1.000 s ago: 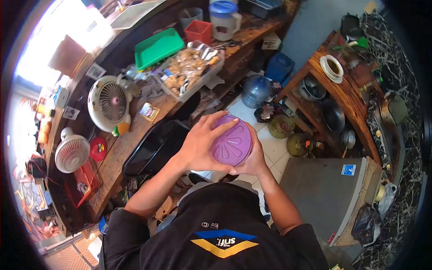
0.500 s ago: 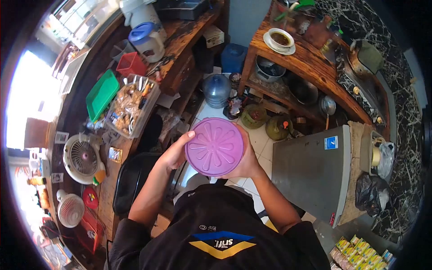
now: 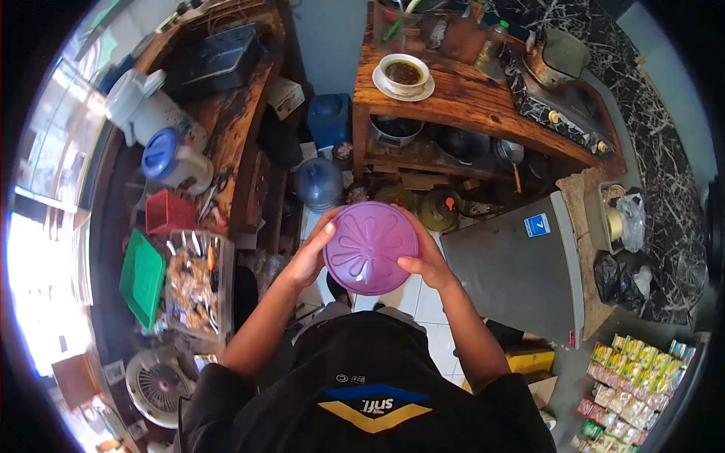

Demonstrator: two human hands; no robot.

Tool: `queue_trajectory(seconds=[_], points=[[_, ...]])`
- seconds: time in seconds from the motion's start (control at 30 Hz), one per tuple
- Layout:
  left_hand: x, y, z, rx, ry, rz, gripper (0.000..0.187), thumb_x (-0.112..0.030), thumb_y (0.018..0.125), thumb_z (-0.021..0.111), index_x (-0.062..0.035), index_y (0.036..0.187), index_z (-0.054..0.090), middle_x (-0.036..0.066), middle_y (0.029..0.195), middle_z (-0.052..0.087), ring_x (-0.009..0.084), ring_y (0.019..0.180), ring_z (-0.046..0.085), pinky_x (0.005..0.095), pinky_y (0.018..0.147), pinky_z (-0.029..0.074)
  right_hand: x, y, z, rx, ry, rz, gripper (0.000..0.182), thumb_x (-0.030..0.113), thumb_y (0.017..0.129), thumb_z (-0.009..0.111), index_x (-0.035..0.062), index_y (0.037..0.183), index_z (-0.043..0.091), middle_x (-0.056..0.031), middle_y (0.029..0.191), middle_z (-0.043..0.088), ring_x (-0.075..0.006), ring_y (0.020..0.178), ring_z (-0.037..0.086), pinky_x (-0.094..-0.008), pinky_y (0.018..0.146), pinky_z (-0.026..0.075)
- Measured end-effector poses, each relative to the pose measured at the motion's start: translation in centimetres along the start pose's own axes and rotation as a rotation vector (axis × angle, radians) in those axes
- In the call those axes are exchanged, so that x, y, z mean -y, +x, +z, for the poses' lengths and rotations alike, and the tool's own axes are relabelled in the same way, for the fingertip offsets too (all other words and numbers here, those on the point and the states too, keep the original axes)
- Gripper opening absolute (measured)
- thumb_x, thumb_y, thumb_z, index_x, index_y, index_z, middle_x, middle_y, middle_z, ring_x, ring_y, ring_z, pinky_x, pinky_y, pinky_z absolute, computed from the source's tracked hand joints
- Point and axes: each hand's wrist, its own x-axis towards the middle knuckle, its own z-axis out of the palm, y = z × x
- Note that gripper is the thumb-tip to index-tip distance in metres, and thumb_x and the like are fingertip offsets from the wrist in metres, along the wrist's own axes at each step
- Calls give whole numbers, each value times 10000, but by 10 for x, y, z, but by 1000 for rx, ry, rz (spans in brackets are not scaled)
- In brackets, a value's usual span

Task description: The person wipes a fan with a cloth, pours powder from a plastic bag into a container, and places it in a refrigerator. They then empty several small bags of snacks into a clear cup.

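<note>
Because the purple lid [image 3: 370, 248] was broad and round, 2 hands supported it from opposite sides, presumably to keep its face steady in front of the torso. The left hand [image 3: 304, 255] had its grip closed on the left rim, thumb near the edge; the right hand [image 3: 429, 260] gripped the right side, thumb over the petal-patterned face. Whether a vessel lay beneath could not be told.

Surface and room: on the far wooden tabletop [image 3: 468, 98], a white bowl [image 3: 402, 72] of dark liquid stood on a saucer [image 3: 431, 84], probably to catch drips. At far right, a stove [image 3: 559, 121] bore a pot [image 3: 559, 59]. Along the left tabletop [image 3: 234, 128] stood a blue-lidded pitcher [image 3: 181, 167], a red basket [image 3: 168, 214], a green tray [image 3: 142, 279] and a clear box [image 3: 225, 287], whose walls likely kept its wrapped contents together. A fan [image 3: 158, 385] occupied the near left. Beyond the hands, a large blue bottle [image 3: 319, 183] stood on the tiled floor [image 3: 434, 340]; to the right, a grey refrigerator [image 3: 506, 272] carried a label reading 7.
</note>
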Motion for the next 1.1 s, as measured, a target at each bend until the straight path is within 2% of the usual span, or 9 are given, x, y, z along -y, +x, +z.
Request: queue_trajectory(seconds=[0.13, 0.37, 0.43, 0.57, 0.67, 0.73, 0.77, 0.97, 1.1], points=[[-32, 52, -1, 116, 55, -32, 764, -534, 937, 614, -16, 1471, 439, 142, 1415, 526, 264, 1330, 491, 397, 1136, 352, -1, 15, 0, -189, 13, -46, 998, 373, 810, 754, -11, 1589, 261, -164, 1570, 376, -275, 1457, 368, -410, 1210, 258], [-28, 115, 33, 299, 66, -149, 758, -509, 935, 625, -16, 1476, 429, 137, 1399, 538, 250, 1324, 504, 384, 1135, 374, 5, 1, -30, -478, -19, -115, 1000, 477, 837, 742, -46, 1566, 301, -167, 1565, 397, -281, 1453, 372, -406, 1211, 248], [-20, 129, 49, 209, -5, -252, 774, -528, 934, 623, -20, 1486, 430, 143, 1440, 523, 261, 1345, 507, 395, 1146, 377, 2, -11, -53, -536, -92, -194, 981, 542, 856, 731, -7, 1566, 336, -161, 1570, 406, -282, 1415, 416, -419, 1182, 296], [-32, 144, 92, 234, 16, -204, 758, -573, 964, 547, -44, 1493, 428, 161, 1467, 532, 306, 1326, 547, 446, 1135, 418, 33, -40, -117, -956, -342, -75, 711, 499, 946, 676, 113, 1508, 476, -144, 1526, 471, -272, 1331, 488, -454, 1090, 410], [-29, 166, 108, 284, -53, -203, 766, -572, 972, 550, -60, 1521, 393, 141, 1488, 517, 296, 1351, 529, 461, 1128, 415, 50, -68, -174, -1229, -694, -20, 636, 484, 953, 682, 102, 1441, 542, -135, 1431, 553, -295, 1311, 510, -442, 1081, 424], [-30, 176, 125, 306, -56, -207, 758, -582, 975, 538, -68, 1515, 402, 142, 1487, 518, 295, 1350, 530, 470, 1123, 420, 63, -82, -209, -1311, -1003, -74, 642, 500, 923, 707, 95, 1401, 565, -150, 1422, 558, -346, 1305, 520, -457, 1086, 418], [-30, 182, 133, 314, -71, -206, 751, -593, 978, 525, -75, 1510, 410, 142, 1486, 519, 294, 1350, 531, 478, 1118, 424, 67, -88, -225, -1325, -1000, -78, 642, 500, 923, 707, 95, 1401, 565, -150, 1422, 558, -346, 1305, 520, -457, 1086, 418], [-23, 203, 165, 270, -21, -270, 759, -612, 977, 508, -80, 1511, 410, 150, 1492, 512, 299, 1352, 531, 491, 1114, 425, 61, -109, -288, -1382, -1564, 457, 681, 578, 847, 730, 148, 1358, 600, -154, 1396, 552, -349, 1302, 501, -525, 1089, 368], [-23, 219, 160, 302, 17, -317, 753, -608, 980, 508, -78, 1507, 414, 147, 1488, 515, 297, 1352, 529, 489, 1109, 430, 61, -102, -294, -1418, -1557, 500, 667, 608, 831, 725, 154, 1309, 628, -149, 1355, 575, -346, 1278, 515, -527, 1081, 365]])
